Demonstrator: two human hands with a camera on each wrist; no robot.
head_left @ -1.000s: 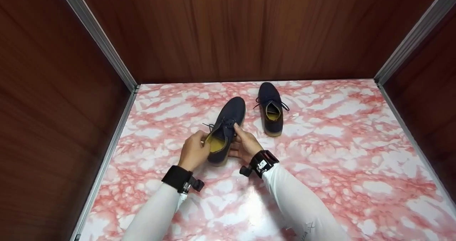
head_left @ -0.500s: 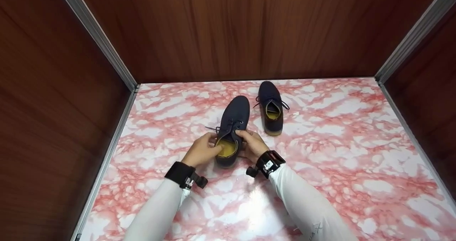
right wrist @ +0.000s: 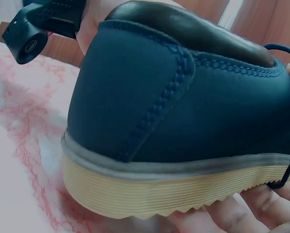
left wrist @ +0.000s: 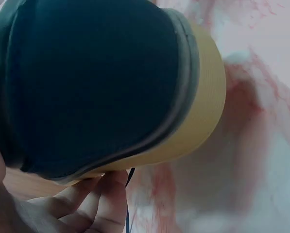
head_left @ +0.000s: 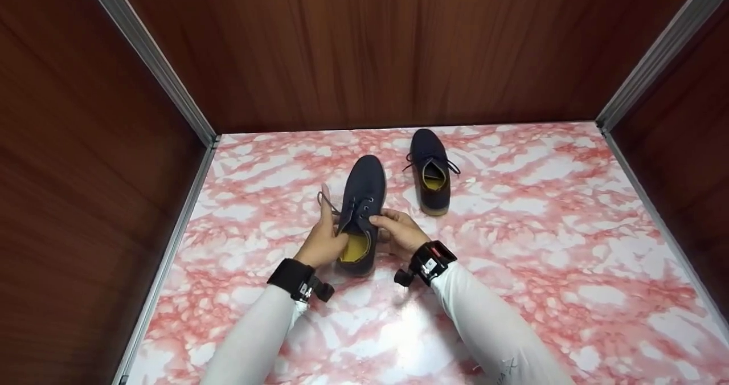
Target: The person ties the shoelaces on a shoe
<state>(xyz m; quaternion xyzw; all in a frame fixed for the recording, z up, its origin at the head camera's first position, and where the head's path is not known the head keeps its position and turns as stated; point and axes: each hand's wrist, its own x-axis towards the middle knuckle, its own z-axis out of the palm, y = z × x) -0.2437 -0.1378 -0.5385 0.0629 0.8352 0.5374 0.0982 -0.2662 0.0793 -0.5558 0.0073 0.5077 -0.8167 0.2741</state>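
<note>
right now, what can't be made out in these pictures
Right wrist view: held dark blue lace-up shoe, front cut off by right edge.
Head view: part of the bare right hand, hidden behind that shoe.
Head view: dark marks on the white right sleeve, too small to read.

Dark reddish-brown wood-grain panels form the back wall (head_left: 364, 49), left wall (head_left: 85, 203) and right wall (head_left: 689, 123). Grey metal strips (head_left: 152, 60) line the corners and the side edges of the table (head_left: 569, 259), whose top is marbled red and white. Bright glare (head_left: 410, 334) shines off its near part.
</note>
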